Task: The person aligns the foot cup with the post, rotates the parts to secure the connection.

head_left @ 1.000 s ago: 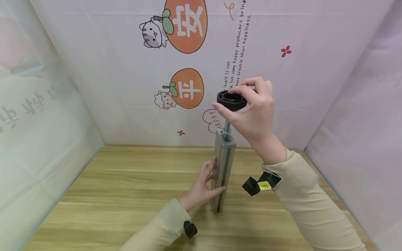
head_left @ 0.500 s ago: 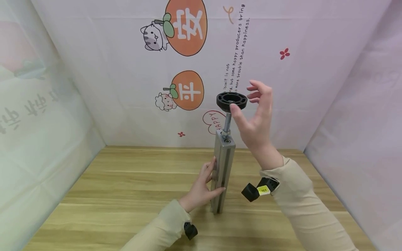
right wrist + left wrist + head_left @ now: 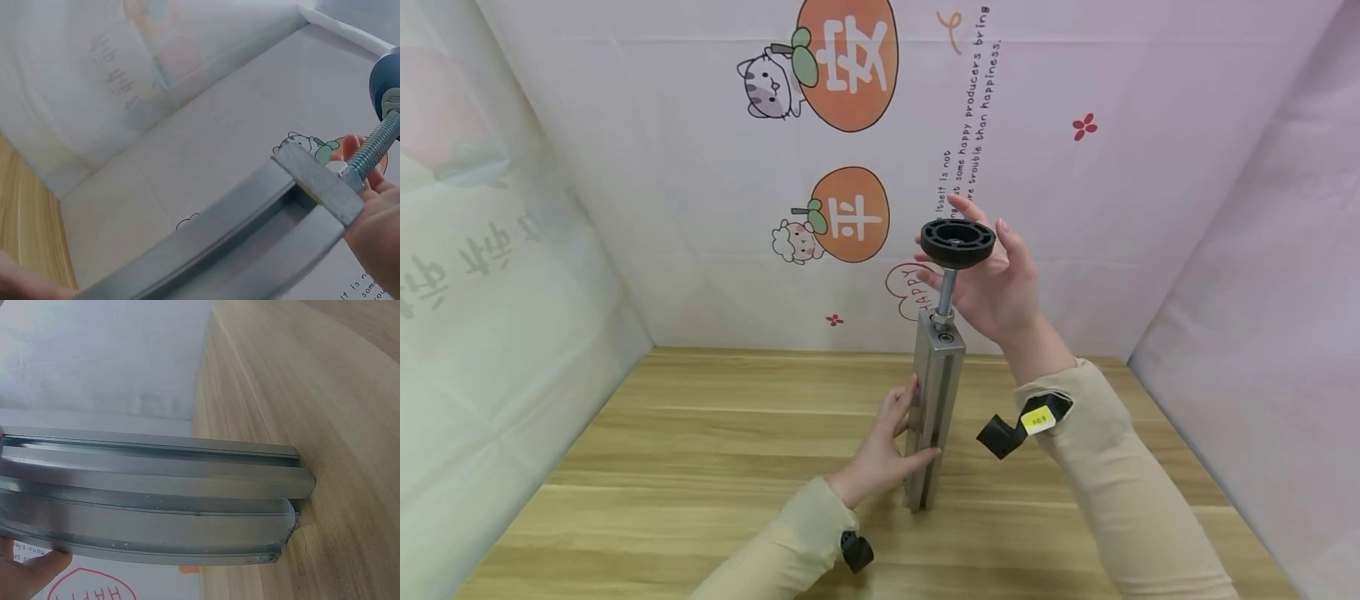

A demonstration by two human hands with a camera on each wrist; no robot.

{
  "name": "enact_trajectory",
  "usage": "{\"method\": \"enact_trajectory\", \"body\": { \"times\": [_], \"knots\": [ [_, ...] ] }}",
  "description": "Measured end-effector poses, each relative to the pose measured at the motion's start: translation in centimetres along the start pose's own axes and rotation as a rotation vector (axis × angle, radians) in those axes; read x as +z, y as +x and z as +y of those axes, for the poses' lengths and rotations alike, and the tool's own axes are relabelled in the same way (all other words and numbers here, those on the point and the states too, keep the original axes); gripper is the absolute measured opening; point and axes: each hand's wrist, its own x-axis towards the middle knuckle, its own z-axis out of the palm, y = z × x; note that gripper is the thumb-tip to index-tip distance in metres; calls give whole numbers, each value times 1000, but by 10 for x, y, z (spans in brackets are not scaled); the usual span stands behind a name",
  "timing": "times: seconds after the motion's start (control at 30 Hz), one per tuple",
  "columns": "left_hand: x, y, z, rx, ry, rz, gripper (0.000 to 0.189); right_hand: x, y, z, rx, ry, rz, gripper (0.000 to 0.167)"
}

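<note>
A grey slotted aluminium profile stands upright on the wooden table, its lower end against the tabletop in the left wrist view. My left hand grips it lower down, thumb across the near side and fingers along the left. From its top end rises a levelling foot: a threaded rod with a nut at its base and a round black foot pad facing upward. Behind the pad and rod is my right hand, palm toward them, fingers spread and loosely bent, partly hidden by the pad.
The wood-grain table spreads around the profile. White cloth with orange cartoon prints hangs at the back, with pale cloth walls at both sides. A small black wrist camera sticks out from the right sleeve.
My right hand has let go of the black foot pad, drawn off to its right, then passed behind it with fingers spread. The left hand and profile have stayed put.
</note>
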Motion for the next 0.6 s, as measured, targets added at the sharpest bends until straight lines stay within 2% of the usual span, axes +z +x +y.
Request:
{"method": "enact_trajectory", "body": {
  "times": [0.13, 0.23, 0.47, 0.6],
  "knots": [
    [-1, 0, 1, 5, -8, -4, 106, -1, 4, 1, 30, 94, -94, 64],
    [-1, 1, 3, -11, -10, -13, 105, -2, 7, 0, 33, 166, -145, 63],
    [-2, 0, 3, -34, -8, -26, 104, -1, 12, 0, 38, 255, -142, 61],
    [-2, 0, 3, -36, -14, -24, 104, -2, 12, 2, 21, 299, -162, 53]
  ]
}}
